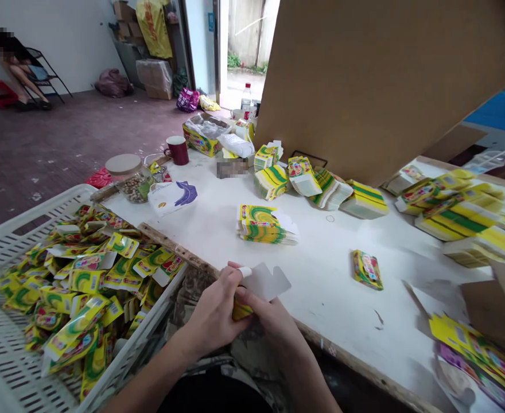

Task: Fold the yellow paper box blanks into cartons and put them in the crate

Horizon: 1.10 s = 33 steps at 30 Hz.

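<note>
My left hand [213, 312] and my right hand [274, 324] meet at the near edge of the white table [321, 287]. Together they pinch one small yellow carton blank [252, 289] whose white flaps stick up between the fingers. Both hands are closed on it. A stack of flat yellow-green carton blanks [265, 225] lies on the table just beyond my hands. One folded carton [366, 268] lies alone to the right.
A white plastic crate [3, 241] at left holds several folded cartons. More stacks of blanks [317, 186] line the table's far side before a big cardboard sheet [364, 74]. A red mug [178, 150] and a jar [127, 178] stand at far left. A person sits at the back left.
</note>
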{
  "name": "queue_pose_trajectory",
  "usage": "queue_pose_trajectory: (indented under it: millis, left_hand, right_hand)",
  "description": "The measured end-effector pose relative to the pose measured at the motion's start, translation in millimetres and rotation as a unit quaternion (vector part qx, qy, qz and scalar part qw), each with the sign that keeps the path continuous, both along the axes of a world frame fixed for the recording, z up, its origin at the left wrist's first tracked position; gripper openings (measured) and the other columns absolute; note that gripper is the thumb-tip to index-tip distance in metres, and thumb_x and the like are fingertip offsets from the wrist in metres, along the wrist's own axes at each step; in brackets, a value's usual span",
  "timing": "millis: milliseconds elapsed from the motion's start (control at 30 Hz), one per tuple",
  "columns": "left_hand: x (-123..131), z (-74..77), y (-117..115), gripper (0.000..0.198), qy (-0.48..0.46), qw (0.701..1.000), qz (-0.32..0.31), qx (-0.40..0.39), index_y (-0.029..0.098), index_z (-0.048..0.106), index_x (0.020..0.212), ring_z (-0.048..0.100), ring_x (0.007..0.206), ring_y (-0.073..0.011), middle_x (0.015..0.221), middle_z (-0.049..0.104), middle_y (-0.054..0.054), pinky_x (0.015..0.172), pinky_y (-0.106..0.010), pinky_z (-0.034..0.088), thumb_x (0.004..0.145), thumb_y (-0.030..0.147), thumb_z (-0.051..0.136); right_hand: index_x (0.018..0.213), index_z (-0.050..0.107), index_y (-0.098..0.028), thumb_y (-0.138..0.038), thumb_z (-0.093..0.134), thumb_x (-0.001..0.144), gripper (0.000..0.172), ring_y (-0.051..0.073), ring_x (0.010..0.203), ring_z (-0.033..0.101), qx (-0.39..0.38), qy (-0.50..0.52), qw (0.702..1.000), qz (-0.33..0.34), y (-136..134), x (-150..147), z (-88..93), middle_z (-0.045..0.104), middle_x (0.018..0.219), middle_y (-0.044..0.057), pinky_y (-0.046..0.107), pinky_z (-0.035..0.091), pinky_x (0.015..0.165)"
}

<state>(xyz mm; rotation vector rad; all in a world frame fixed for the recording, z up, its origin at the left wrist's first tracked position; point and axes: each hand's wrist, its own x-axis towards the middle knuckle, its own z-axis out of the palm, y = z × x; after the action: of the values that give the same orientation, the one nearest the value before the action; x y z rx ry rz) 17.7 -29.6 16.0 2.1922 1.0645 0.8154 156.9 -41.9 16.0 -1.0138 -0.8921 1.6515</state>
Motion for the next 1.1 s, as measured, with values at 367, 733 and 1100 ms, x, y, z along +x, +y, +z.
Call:
queue_pose_trajectory:
  millis: [367, 733, 1100]
  left_hand:
    - [-7.0, -21.4, 12.4, 0.046, -0.001, 1.0, 0.026, -0.006, 0.021, 0.047, 0.117, 0.059, 0.105, -0.0304, 0.111, 0.058, -0.013, 0.091, -0.047, 0.049, 0.072, 0.015, 0.056]
    - [-34.8, 3.3, 19.3, 0.055, 0.05, 0.993, 0.086, -0.069, 0.02, 0.051, 0.113, 0.065, 0.092, -0.0289, 0.101, 0.066, -0.009, 0.081, -0.039, 0.053, 0.066, 0.033, 0.076]
    - [-33.8, -3.0, 17.0, 0.056, -0.13, 0.972, 0.142, -0.136, 0.021, 0.055, 0.114, 0.064, 0.094, -0.0259, 0.105, 0.066, -0.007, 0.084, -0.037, 0.053, 0.064, 0.031, 0.08]
  right_hand:
    - [0.145, 0.036, -0.033, -0.013, 0.047, 0.09, 0.059, 0.023, 0.142, 0.03, 0.273, -0.328, 0.903, 0.043, -8.5, 1.8, -5.0, 0.03, 0.155, 0.004, 0.044, 0.031, 0.114]
    - [0.128, 0.058, -0.031, -0.02, 0.054, 0.089, 0.041, 0.026, 0.137, 0.039, 0.287, -0.406, 0.865, 0.066, 7.3, 34.5, -1.5, 0.032, 0.154, 0.009, 0.043, 0.043, 0.104]
    - [0.141, 0.036, -0.024, -0.025, 0.067, 0.081, 0.068, 0.024, 0.113, 0.06, 0.227, -0.312, 0.922, -0.012, 17.8, 20.7, 4.6, 0.056, 0.132, 0.013, 0.039, 0.05, 0.093]
